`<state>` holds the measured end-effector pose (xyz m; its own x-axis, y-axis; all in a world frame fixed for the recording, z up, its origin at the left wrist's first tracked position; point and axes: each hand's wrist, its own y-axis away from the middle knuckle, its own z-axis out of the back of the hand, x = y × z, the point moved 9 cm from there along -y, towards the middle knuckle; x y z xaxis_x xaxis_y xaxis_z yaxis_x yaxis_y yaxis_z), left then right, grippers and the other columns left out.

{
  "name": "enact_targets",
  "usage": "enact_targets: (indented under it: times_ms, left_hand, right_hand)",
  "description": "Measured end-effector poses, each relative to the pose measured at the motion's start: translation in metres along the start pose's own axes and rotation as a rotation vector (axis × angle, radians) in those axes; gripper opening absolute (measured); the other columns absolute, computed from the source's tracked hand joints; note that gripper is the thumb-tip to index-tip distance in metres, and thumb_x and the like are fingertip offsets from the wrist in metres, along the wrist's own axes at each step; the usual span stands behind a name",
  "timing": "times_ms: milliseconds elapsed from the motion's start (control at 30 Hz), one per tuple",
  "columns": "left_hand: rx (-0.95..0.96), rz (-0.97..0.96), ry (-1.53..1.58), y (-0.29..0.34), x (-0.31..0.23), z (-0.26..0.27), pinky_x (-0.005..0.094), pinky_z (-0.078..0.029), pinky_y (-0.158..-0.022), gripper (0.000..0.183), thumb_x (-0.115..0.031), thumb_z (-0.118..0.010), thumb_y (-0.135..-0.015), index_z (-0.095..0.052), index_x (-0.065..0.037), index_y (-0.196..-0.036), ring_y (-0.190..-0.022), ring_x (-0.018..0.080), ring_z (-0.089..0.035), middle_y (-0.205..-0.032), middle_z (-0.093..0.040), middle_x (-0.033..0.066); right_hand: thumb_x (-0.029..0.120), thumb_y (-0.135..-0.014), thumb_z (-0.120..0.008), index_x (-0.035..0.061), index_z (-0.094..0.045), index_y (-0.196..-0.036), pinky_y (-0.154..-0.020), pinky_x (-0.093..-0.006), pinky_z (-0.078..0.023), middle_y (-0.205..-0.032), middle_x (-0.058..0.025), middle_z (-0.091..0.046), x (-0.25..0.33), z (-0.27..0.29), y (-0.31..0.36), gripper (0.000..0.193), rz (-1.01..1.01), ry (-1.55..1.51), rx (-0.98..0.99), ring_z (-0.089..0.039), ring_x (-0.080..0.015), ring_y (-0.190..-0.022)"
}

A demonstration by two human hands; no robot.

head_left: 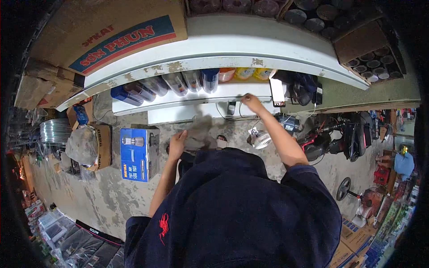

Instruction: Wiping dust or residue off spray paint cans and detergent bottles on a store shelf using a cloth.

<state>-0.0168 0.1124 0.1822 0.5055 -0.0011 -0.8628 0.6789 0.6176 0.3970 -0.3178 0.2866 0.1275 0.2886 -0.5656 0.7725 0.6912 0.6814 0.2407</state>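
My right hand (252, 104) reaches to the front edge of the white shelf (241, 91), its fingers curled in. Whatever they hold, if anything, is hidden. Beside it hangs a small black box-shaped device (231, 107), with a dark cable (221, 114) looping below. A phone (278, 91) with a bright screen stands at the shelf edge, right of that hand. Lower and to the left, my left hand (178, 145) is held over the floor, thumb up and fingers curled; its palm side is hidden. The nearest large thing to it is a blue power-tool carton (139, 154).
A row of clear and blue cylindrical containers (176, 84) and yellow bottles (244, 73) fills the shelf. Cardboard boxes (120, 27) sit above. A metal-shaded lamp (260, 138) and a black motorbike (330, 138) are on the right; wire coils (56, 131) lie left.
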Motion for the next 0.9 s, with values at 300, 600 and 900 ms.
enact_targets:
  times_ms: [300,600,900]
  left_hand:
    - [-0.086,0.311,0.195,0.038,0.044,0.019,0.0229,-0.038,-0.063,0.029,-0.024,-0.048,-0.079,-0.055,0.004,-0.084,-0.067,0.0112,-0.048,-0.073,-0.054,0.0030]
    - [-0.155,0.295,0.415,0.035,0.083,0.043,0.0212,-0.039,-0.063,0.024,-0.020,-0.047,-0.080,-0.055,0.002,-0.085,-0.070,0.0116,-0.051,-0.079,-0.056,0.0054]
    - [-0.131,0.238,0.514,0.029,0.049,0.037,0.0196,-0.037,-0.059,0.024,-0.022,-0.049,-0.079,-0.057,0.000,-0.075,-0.064,0.0066,-0.047,-0.069,-0.054,-0.0002]
  right_hand:
    - [0.029,-0.073,-0.037,0.0033,-0.045,-0.108,-0.092,-0.0535,-0.009,-0.117,-0.0115,-0.040,-0.108,0.056,-0.025,0.045,-0.610,0.783,0.184,-0.034,-0.0346,-0.109]
    - [0.032,-0.067,-0.051,0.0099,-0.051,-0.098,-0.082,-0.0498,-0.030,-0.104,-0.0156,-0.045,-0.055,0.059,-0.033,0.038,-0.281,0.578,-0.249,-0.037,-0.0343,-0.100]
    - [0.028,-0.060,-0.056,0.0114,-0.056,-0.088,-0.075,-0.0417,-0.038,-0.096,-0.0119,-0.048,-0.063,0.047,0.003,0.032,-0.144,0.608,-0.279,-0.042,-0.0301,-0.093]
